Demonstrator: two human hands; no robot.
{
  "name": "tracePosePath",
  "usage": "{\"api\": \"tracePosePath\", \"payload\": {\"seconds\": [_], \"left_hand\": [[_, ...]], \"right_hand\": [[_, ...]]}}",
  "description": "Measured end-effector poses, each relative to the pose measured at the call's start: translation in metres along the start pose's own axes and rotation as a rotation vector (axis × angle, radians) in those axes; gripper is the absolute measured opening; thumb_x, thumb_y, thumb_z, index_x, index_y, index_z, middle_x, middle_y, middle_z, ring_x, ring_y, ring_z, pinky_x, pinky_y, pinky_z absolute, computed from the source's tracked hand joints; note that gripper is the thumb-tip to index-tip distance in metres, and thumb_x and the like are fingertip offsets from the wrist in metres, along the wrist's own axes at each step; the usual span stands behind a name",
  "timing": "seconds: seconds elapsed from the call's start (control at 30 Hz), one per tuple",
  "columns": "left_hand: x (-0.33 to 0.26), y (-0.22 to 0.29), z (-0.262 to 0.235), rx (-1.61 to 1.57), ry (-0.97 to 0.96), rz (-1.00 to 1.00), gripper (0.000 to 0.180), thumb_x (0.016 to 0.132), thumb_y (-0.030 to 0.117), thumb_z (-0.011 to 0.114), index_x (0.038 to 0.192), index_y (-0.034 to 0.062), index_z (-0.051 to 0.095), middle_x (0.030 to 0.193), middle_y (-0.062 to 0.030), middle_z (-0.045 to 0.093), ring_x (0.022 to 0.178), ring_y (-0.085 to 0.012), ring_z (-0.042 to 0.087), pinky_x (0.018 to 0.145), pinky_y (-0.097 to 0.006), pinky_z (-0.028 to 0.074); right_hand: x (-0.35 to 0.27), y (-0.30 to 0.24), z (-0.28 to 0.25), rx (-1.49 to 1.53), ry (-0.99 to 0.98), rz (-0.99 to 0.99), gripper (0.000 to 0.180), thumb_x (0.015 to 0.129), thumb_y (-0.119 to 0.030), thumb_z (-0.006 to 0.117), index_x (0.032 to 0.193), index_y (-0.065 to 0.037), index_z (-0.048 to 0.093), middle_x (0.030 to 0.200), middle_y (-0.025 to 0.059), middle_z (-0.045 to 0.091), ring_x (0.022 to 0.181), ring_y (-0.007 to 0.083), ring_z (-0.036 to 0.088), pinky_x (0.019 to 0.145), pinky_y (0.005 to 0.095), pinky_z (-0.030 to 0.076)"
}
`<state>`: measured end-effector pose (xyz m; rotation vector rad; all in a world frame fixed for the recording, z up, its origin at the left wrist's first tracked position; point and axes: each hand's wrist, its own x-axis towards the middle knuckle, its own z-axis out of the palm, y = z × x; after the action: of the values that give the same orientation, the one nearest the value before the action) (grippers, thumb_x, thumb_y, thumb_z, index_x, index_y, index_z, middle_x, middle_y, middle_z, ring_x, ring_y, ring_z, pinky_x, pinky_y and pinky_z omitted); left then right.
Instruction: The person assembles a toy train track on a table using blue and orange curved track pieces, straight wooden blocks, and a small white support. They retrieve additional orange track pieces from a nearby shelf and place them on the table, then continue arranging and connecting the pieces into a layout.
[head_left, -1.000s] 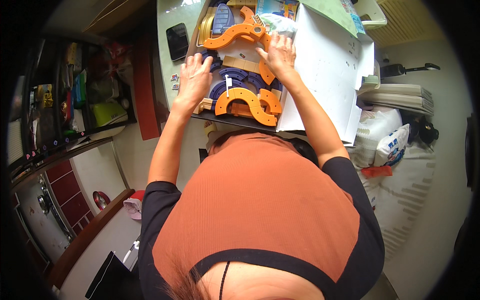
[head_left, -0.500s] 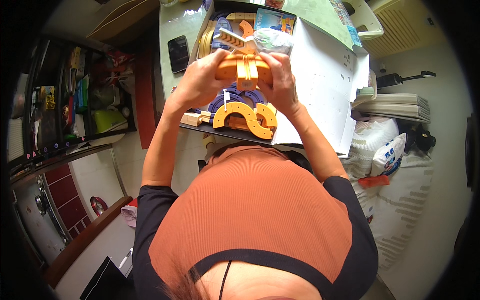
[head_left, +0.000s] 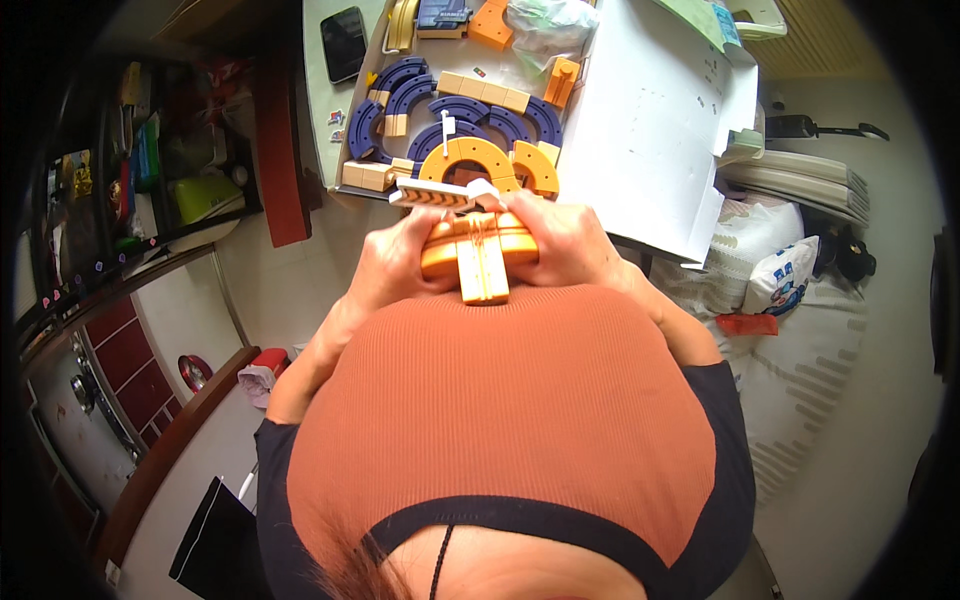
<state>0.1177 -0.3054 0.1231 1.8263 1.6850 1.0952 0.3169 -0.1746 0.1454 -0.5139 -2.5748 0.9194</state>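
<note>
Two hands fill the near part of my view, both closed on an orange track piece point(head_left: 480, 240) just in front of the rust-coloured shirt point(head_left: 500, 400). I see the left hand point(head_left: 390, 258) gripping its left end and the right hand point(head_left: 570, 245) its right, neither nearer; its wide span runs crosswise, a yellow stub point(head_left: 485, 287) pointing shirtward. The undersides are hidden, so I can't tell how the fingers wrap beneath. Beyond, a white striped bar point(head_left: 432, 193) crosses the near edge of the open box point(head_left: 455, 58). Inside, a yellow curved track point(head_left: 465, 152) sits by that edge, blue curves point(head_left: 364, 128) along the left edge, and a plastic bag point(head_left: 550, 30) near the far right corner.
</note>
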Motion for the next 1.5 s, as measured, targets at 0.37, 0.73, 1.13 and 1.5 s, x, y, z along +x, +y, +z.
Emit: {"api": "tracePosePath", "payload": {"seconds": [0.37, 0.73, 1.13, 1.5], "left_hand": [[-0.041, 0.008, 0.006, -0.059, 0.121, -0.063, 0.066, 0.067, 0.031, 0.094, 0.113, 0.0021, 0.057, 0.096, -0.0168, 0.069, 0.082, -0.0326, 0.073, 0.071, -0.037, 0.059], [-0.042, 0.004, -0.016, -0.144, -0.095, -0.02, 0.064, 0.071, 0.031, 0.09, 0.116, 0.0015, 0.055, 0.095, -0.0192, 0.07, 0.083, -0.0382, 0.072, 0.073, -0.041, 0.059], [-0.087, -0.01, -0.032, -0.193, 0.214, -0.404, 0.044, 0.081, 0.015, 0.081, 0.116, 0.0047, 0.057, 0.097, -0.0114, 0.069, 0.084, -0.0225, 0.071, 0.078, -0.034, 0.057], [0.098, -0.118, -0.032, -0.397, -0.06, -0.477, 0.052, 0.086, 0.023, 0.081, 0.121, 0.0019, 0.049, 0.088, -0.0051, 0.062, 0.069, -0.0121, 0.064, 0.062, -0.028, 0.054]], "right_hand": [[-0.016, -0.026, 0.012, 0.024, 0.03, -0.008, 0.047, 0.075, -0.023, 0.084, 0.108, -0.001, 0.059, 0.087, 0.0146, 0.066, 0.073, 0.0292, 0.071, 0.062, 0.0365, 0.058], [-0.024, -0.035, 0.014, 0.061, -0.182, 0.108, 0.058, 0.068, -0.025, 0.093, 0.109, -0.003, 0.059, 0.095, 0.0157, 0.069, 0.081, 0.0289, 0.074, 0.072, 0.035, 0.06], [-0.065, -0.013, -0.003, -0.121, 0.379, 0.182, 0.048, 0.072, -0.014, 0.089, 0.11, -0.004, 0.061, 0.099, 0.0173, 0.074, 0.09, 0.0332, 0.075, 0.08, 0.0347, 0.058], [-0.013, 0.026, -0.009, 0.204, 0.388, 0.498, 0.04, 0.077, -0.01, 0.079, 0.108, 0.001, 0.058, 0.095, 0.0168, 0.07, 0.089, 0.0296, 0.073, 0.077, 0.0365, 0.055]]}}
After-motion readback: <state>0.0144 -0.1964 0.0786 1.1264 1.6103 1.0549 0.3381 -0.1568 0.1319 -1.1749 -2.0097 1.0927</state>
